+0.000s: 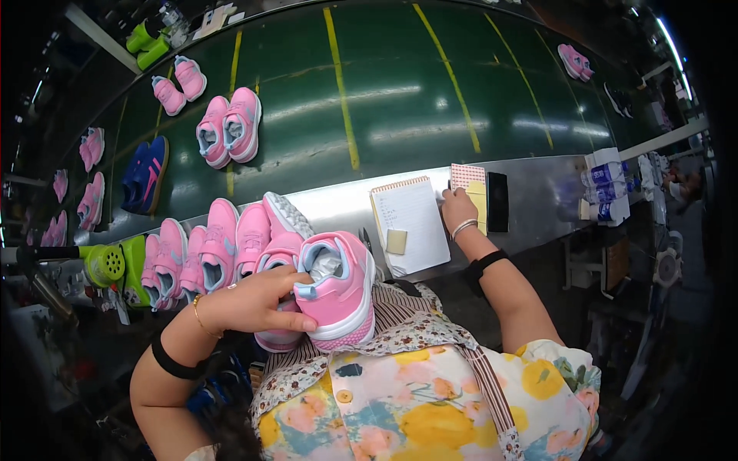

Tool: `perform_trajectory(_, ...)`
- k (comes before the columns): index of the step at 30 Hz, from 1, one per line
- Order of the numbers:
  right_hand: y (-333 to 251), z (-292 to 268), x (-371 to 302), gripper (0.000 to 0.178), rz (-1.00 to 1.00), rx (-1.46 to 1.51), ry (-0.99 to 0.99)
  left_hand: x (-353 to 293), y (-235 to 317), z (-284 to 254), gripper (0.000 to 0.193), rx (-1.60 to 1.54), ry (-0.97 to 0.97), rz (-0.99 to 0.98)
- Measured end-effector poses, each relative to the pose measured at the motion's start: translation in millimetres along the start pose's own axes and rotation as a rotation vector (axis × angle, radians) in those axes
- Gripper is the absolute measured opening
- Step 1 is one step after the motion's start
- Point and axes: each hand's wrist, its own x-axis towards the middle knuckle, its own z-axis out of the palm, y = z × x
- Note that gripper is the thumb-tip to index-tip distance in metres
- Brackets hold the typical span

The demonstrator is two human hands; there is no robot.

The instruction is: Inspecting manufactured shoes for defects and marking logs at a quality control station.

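- The left hand [265, 301] is clamped on the heel end of a pink shoe [347, 296], thumb on its outer side and fingers by the collar.
- That shoe is held near, left of centre, in front of the apron [415, 319]; crumpled paper [324, 264] shows inside it.
- A second pink shoe [284, 247] lies just left of it, partly hidden by the hand.
- The right hand [460, 207] is over a checked sheet [468, 175] and a yellow pad [477, 198], fingers bent; whether they grip anything I cannot tell.
- A notebook [419, 230] with some writing lies open on the metal ledge [542, 192], mostly blank lower down.
- Progress, as I judge it: midway through handling this shoe, which is not yet set down.
- Near left, a row of pink shoes [221, 238] stands close together; farther off, a pink pair [242, 127] sits on the green belt [292, 61]. Which are finished is unclear.
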Motion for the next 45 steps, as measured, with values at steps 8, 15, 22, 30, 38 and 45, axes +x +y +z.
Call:
perform_trajectory(8,-23.1,12.3,-7.6,0.024,-0.159,1.154,-0.119,-10.7,6.0,5.6,0.064,0.072,0.074,-0.042)
perform_trajectory(15,-70.6,39.3,-22.6,0.023,0.069,1.502,-0.365,-19.1,2.1,8.6,0.065,0.078,0.114,-0.023)
perform_trajectory(22,-77.9,62.0,-19.6,0.018,0.091,1.266,-0.265,-27.1,-1.8,8.2,0.066,0.064,0.116,-0.043)
perform_trajectory(30,-92.4,69.8,-23.3,0.019,0.046,1.255,-0.214,-35.2,-4.9,9.6,0.066,0.066,0.121,-0.048)
perform_trajectory(38,-100.8,77.9,-22.6,0.020,0.009,1.128,-0.150,-39.3,-3.7,7.6,0.063,0.078,0.102,-0.045)
perform_trajectory(45,-109.0,54.9,-17.2,0.024,0.128,1.291,-0.198,-50.7,-5.0,-2.5,0.064,0.128,0.098,-0.028)
